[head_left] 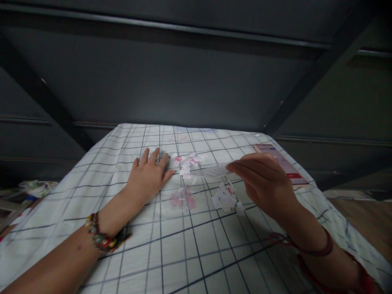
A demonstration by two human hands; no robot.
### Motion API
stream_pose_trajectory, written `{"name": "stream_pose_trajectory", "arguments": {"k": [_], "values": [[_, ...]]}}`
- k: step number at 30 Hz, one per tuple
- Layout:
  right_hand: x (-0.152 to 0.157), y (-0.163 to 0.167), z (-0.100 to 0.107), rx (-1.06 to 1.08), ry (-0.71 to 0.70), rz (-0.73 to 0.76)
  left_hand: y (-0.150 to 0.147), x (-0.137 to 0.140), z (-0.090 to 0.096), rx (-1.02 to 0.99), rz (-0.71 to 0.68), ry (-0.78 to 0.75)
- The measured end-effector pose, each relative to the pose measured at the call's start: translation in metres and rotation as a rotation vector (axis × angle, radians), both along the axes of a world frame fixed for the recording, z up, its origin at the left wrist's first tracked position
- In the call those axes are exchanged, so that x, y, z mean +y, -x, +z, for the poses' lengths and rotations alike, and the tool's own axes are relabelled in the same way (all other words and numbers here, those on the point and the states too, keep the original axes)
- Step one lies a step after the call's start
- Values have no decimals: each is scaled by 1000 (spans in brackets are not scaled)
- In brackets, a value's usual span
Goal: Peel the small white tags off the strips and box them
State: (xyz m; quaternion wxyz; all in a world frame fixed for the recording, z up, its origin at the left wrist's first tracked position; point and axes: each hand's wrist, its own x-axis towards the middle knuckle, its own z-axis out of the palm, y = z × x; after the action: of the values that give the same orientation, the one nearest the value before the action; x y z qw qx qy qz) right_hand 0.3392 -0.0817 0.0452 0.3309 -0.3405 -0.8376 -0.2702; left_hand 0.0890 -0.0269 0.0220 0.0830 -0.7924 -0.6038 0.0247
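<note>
My left hand [148, 175] lies flat on the checked cloth [171, 253], fingers spread, with a ring on one finger. Just right of its fingertips is a small pile of torn paper scraps [190, 161], white with pink marks. My right hand [265, 179] pinches one end of a thin translucent plastic piece [211, 170], which stretches left towards that pile; its exact kind I cannot make out. Below the plastic lies a second heap of paper scraps [226, 198], close to my right hand. A see-through patch with pink marks [183, 199] rests between the hands.
A phone [288, 163] with a lit screen lies at the right edge, partly behind my right hand. Dark grey panels [171, 77] rise behind the cloth's far edge. Some clutter [36, 188] sits low at the left, and brown floor [367, 220] shows at the right.
</note>
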Motion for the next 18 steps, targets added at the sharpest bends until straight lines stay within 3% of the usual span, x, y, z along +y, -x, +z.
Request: {"name": "stream_pose_trajectory", "arguments": {"k": [18], "values": [[3,-13,5,-69,2,-41,-1,1,-1,27,10,-17]]}}
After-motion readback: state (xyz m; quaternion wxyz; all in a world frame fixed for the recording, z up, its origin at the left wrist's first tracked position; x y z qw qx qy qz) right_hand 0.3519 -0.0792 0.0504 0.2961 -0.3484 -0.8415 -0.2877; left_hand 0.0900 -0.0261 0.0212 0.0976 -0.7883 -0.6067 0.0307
